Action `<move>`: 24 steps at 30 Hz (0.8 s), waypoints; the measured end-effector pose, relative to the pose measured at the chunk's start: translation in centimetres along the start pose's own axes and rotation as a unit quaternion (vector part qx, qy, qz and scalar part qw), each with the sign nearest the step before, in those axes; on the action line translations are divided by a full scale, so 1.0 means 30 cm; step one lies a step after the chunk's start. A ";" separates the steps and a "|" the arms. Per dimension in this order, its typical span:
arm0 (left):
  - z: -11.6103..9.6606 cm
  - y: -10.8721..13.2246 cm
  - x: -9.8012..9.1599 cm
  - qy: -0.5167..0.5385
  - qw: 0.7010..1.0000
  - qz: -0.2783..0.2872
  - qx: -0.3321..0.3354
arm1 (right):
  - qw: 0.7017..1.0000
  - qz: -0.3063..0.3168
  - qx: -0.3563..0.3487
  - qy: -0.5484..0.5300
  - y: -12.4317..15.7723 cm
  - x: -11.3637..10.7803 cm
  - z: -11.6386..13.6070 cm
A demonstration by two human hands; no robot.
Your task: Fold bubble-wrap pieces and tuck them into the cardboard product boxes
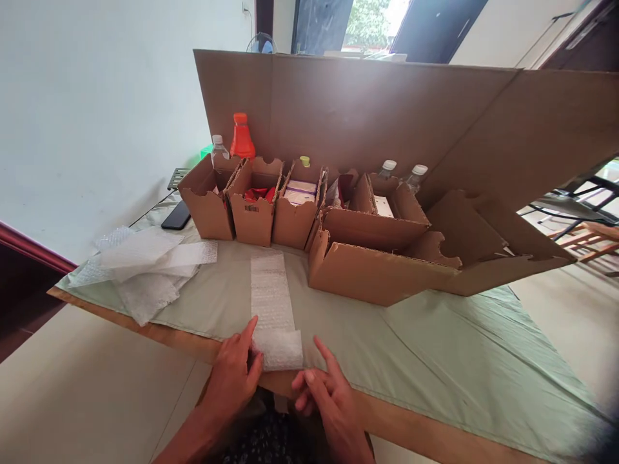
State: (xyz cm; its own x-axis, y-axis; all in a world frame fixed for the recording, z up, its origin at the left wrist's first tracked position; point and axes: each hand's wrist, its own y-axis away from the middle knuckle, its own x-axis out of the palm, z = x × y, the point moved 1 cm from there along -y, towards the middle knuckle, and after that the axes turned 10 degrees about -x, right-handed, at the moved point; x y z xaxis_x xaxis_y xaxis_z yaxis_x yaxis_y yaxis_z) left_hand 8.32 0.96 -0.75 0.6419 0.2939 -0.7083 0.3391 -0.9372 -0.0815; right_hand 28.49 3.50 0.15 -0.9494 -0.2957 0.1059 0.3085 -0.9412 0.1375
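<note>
A long strip of bubble wrap (pixel 269 290) lies on the green cloth, running away from me. Its near end is rolled up into a small bundle (pixel 280 348) at the table's front edge. My left hand (pixel 233 377) presses against the left side of the bundle, fingers curled onto it. Just right of the bundle, my right hand (pixel 326 393) touches it with the index finger raised and the other fingers bent. What is inside the roll is hidden.
A pile of bubble wrap sheets (pixel 145 264) lies at the left. Open cardboard boxes (pixel 254 209) with goods stand in a row behind, a larger box (pixel 377 267) to the right. An orange bottle (pixel 242 136), clear bottles, a phone (pixel 176 216) and a tall cardboard wall (pixel 367 109) stand at the back.
</note>
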 end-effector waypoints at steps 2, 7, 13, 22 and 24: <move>0.000 -0.004 0.009 -0.036 0.999 -0.016 0.024 | 0.976 0.029 -0.133 0.172 0.017 -0.029 0.001; 0.010 0.007 0.010 -0.091 0.994 -0.040 0.053 | 0.770 0.111 -0.362 0.513 -0.024 -0.006 0.014; 0.009 0.029 -0.040 -0.104 0.986 -0.067 0.114 | 0.738 0.147 -0.380 0.538 -0.085 0.023 0.059; 0.003 -0.008 -0.024 -0.072 0.989 -0.014 0.126 | 0.802 0.143 -0.361 0.455 -0.183 0.007 0.044; 0.005 -0.034 -0.013 -0.094 0.989 -0.024 0.107 | 0.794 0.075 -0.395 0.456 -0.185 0.001 0.044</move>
State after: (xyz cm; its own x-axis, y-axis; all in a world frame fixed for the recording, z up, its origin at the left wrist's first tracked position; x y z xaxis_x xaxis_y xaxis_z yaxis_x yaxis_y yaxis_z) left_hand 7.62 1.76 -0.51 0.4826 0.3171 -0.8164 0.1990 -0.9475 -0.2504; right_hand 26.84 8.92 0.70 -0.6640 -0.0705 -0.7444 0.6317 -0.5855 -0.5080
